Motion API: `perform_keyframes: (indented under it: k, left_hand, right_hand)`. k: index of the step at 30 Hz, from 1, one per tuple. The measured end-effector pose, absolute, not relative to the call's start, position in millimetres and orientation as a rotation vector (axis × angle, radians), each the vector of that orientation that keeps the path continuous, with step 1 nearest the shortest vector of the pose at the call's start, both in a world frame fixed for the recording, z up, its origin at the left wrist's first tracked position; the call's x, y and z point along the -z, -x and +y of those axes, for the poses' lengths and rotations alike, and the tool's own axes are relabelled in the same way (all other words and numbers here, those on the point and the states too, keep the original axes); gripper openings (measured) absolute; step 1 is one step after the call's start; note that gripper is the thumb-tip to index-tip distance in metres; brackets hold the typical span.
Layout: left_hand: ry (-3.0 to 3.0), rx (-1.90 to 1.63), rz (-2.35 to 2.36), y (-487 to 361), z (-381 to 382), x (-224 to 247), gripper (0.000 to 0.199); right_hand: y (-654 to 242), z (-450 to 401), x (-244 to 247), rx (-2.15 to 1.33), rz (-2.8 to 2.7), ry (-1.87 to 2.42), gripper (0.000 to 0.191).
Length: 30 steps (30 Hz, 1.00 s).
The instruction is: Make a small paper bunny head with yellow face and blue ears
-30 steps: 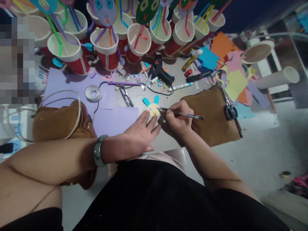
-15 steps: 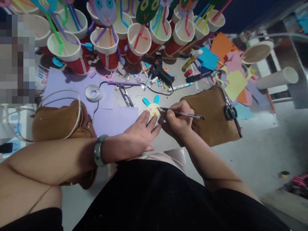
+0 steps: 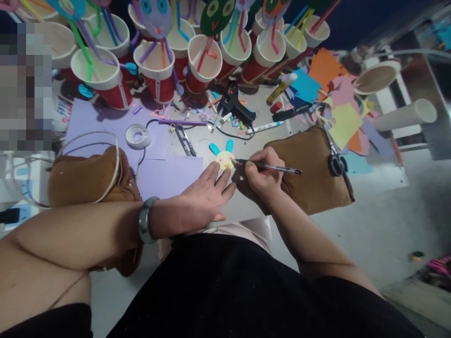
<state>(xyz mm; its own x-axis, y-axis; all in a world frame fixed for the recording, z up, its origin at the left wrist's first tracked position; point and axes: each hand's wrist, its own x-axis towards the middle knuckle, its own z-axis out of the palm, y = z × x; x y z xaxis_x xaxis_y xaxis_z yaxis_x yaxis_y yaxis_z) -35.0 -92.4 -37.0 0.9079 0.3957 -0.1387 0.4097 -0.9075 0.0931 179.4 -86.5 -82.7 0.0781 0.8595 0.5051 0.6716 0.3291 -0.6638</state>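
Note:
A small yellow paper rabbit face [image 3: 223, 158] with two blue ears lies flat on the table, with pinkish eyes and an orange mouth on it. My left hand [image 3: 207, 195] is spread flat, its fingertips resting on the lower edge of the face. Between thumb and fingers, my right hand [image 3: 265, 172] grips a pen [image 3: 282, 168], its tip at the right eye of the face. Purple paper sheets [image 3: 169, 176] lie left of the face, and a small cutting tool [image 3: 185, 140] sits just above them.
Red-and-white paper cups [image 3: 157, 70] with straws and paper faces line the back. A black glue gun [image 3: 234, 105] lies among scraps, markers and a cable. Brown cushions [image 3: 310, 171] flank my arms; scissors [image 3: 337, 162] rest on the right one. Coloured paper [image 3: 347, 122] is piled at right.
The pen and my right hand have shifted very slightly to the right. A mark at the right eye now shows more clearly. My left hand stays in place.

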Motion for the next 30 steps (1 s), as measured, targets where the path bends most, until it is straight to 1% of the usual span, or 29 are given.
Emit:
perform_keyframes:
  k: [14,24,30]
  left_hand:
    - [-2.935,0.196,0.638,34.0,-92.1,37.2,0.092]
    - [-2.935,0.194,0.626,34.3,-91.3,34.9,0.09]
    - [-2.939,0.182,0.601,36.0,-90.3,34.7,0.087]
  right_hand:
    - [-178.2,-86.9,83.0,-0.254,-1.663,1.512,0.011]
    - [-179.0,-86.6,84.0,-0.262,-1.678,1.466,0.013]
    - [-184.1,-87.9,94.0,-0.303,-1.491,1.379,0.013]
